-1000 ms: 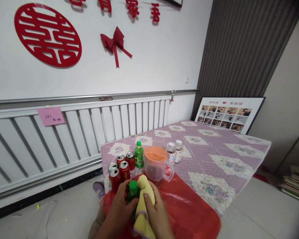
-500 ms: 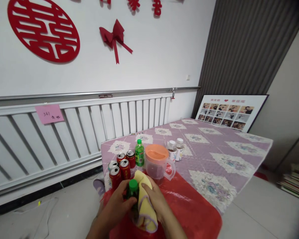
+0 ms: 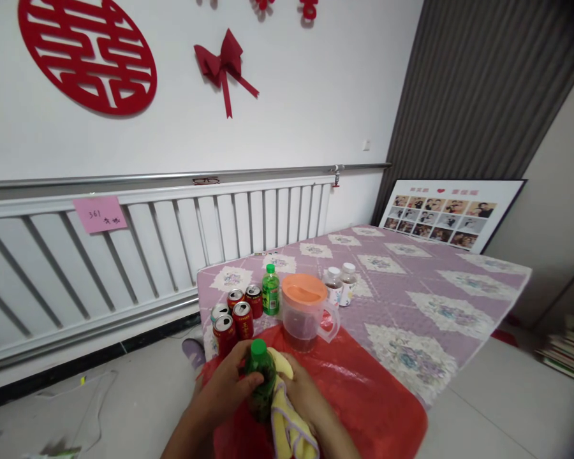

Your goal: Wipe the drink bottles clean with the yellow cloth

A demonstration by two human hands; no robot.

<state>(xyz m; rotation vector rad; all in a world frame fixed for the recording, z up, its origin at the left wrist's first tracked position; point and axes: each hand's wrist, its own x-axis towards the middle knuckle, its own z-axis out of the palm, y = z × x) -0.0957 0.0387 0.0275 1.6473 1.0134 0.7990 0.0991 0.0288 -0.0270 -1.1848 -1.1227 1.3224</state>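
In my left hand (image 3: 232, 380) is a green plastic bottle (image 3: 262, 382) with a green cap, upright and close to me, my fingers wrapped round its upper part. My right hand (image 3: 302, 387) grips a yellow cloth (image 3: 291, 417) with a purple edge, pressed against the bottle's right side. The cloth's lower end hangs down beside the bottle. Beyond my hands stands a clear plastic pitcher (image 3: 302, 322) with an orange lid (image 3: 305, 290). Below the hands lies a red plastic sheet (image 3: 363, 389).
Several opened drink cans (image 3: 243, 320) stand left of another green bottle (image 3: 270, 294). Two white-capped bottles (image 3: 347, 285) are behind the pitcher. A purple floral cloth (image 3: 406, 299) covers the table. Along the wall runs a white radiator (image 3: 239, 223); a framed photo board (image 3: 444, 213) leans at the back right.
The yellow cloth has shifted lower and to the right, so more of the green bottle shows. Both hands still hold their things; the camera view has shifted slightly.
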